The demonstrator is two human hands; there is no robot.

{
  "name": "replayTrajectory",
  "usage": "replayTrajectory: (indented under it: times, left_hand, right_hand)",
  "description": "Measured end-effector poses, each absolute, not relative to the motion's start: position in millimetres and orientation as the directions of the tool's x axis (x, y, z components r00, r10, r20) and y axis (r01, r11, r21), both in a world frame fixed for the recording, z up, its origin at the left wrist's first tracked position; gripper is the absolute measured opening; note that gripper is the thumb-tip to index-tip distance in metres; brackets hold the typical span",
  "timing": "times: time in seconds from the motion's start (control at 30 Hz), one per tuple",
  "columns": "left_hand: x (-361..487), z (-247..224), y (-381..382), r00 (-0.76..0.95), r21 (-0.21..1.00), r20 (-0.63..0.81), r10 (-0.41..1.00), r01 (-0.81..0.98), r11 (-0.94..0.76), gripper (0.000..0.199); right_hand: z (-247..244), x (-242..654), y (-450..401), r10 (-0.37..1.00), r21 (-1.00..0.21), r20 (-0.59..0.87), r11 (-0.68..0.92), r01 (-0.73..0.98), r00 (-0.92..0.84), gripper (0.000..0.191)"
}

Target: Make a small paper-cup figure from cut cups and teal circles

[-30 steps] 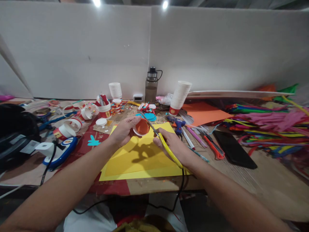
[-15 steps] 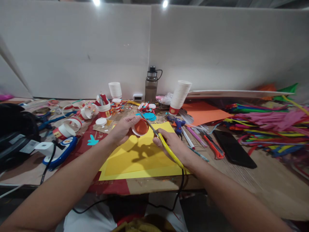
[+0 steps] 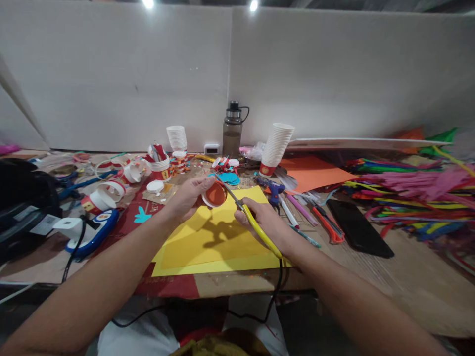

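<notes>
My left hand (image 3: 191,197) pinches the edge of a round orange-red piece with a white rim (image 3: 215,194). Yellow-handled scissors (image 3: 256,226) are gripped in my right hand (image 3: 260,220), their blades pointing up and left along the right edge of the round piece. Both hands are above yellow paper sheets (image 3: 218,247), on which their shadow falls. Just behind the round piece lie several blue paper discs (image 3: 229,178).
A bottle (image 3: 232,133) stands against the wall, with a tall cup stack (image 3: 276,148) to its right. A glue gun (image 3: 275,192), markers (image 3: 289,211), a cutter (image 3: 328,225) and a phone (image 3: 359,228) lie at right. Cut cups (image 3: 99,200) are at left.
My left hand and the round piece have shifted very slightly left. The scissors and my right hand look almost unmoved.
</notes>
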State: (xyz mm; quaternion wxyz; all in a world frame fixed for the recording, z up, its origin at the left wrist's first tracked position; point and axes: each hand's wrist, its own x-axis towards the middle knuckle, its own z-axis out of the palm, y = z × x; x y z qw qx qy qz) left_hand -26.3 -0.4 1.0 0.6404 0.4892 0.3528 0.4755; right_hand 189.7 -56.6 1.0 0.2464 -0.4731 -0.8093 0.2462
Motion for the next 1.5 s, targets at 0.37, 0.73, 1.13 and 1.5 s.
replayTrajectory:
  times: [0.37,0.73,1.13,1.5]
  left_hand:
    - [-21.2,3.2,-4.3,0.338,0.956,0.002,0.941,-0.275,0.097,0.039]
    - [-22.5,2.0,-4.4,0.345,0.968,0.012,0.939,-0.240,0.076,0.042]
    - [-24.8,3.4,-2.6,0.321,0.970,0.002,0.947,-0.233,0.076,0.038]
    - [-24.1,-1.7,-0.8,0.232,0.955,-0.004,0.973,-0.287,0.073,0.037]
  right_hand:
    - [3.3,189.0,-56.6,0.876,-0.681,0.159,0.432,0.591,-0.456,0.040]
    - [2.2,189.7,-56.7,0.879,-0.659,0.171,0.438,0.612,-0.445,0.042]
    - [-0.5,190.7,-55.4,0.879,-0.638,0.175,0.444,0.629,-0.443,0.040]
    - [0.8,189.8,-55.2,0.901,-0.633,0.171,0.411,0.656,-0.400,0.041]
